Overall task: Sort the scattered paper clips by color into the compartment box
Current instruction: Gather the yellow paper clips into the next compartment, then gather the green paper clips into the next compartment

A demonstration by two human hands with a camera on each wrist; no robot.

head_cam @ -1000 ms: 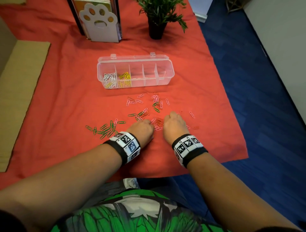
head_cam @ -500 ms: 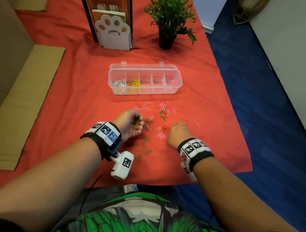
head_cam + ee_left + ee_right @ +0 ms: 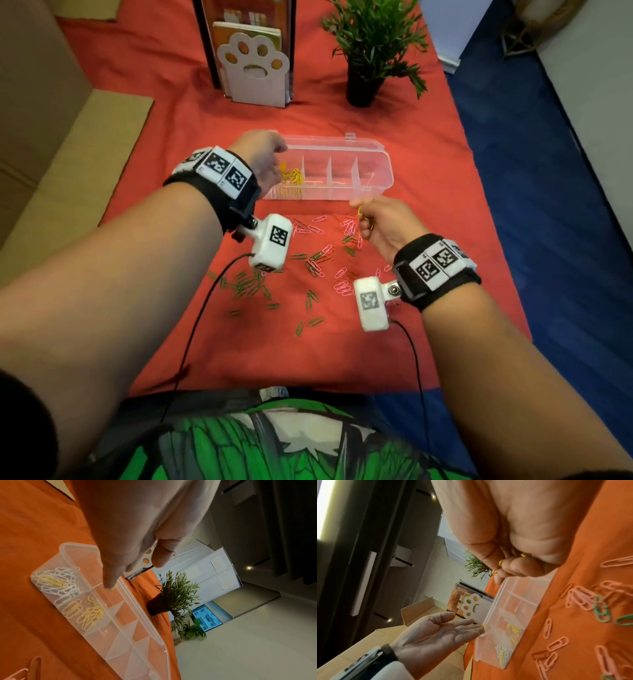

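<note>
The left hand (image 3: pixel 263 161) hangs over the left end of the clear plastic compartment box (image 3: pixel 373 171), fingers straight and spread, palm tipped toward the second compartment where the yellow paper clips (image 3: pixel 294 175) lie. The right hand (image 3: pixel 383 222) hovers at the box's near right corner, fingers curled round a few more yellow clips (image 3: pixel 501 562). Pink paper clips (image 3: pixel 344 287) and green paper clips (image 3: pixel 245 284) lie scattered on the red-clothed surface (image 3: pixel 428 240) in front of the box.

To do this well, I'd say the right hand should travel left to the yellow compartment and let go low inside the walls, so nothing bounces into a neighbouring bay. A few yellow clips seem mixed among the white paper clips (image 3: pixel 56 584) in the end compartment; those want moving.

From the head view the left hand hides that end compartment, and how many clips the right hand holds I cannot tell
</note>
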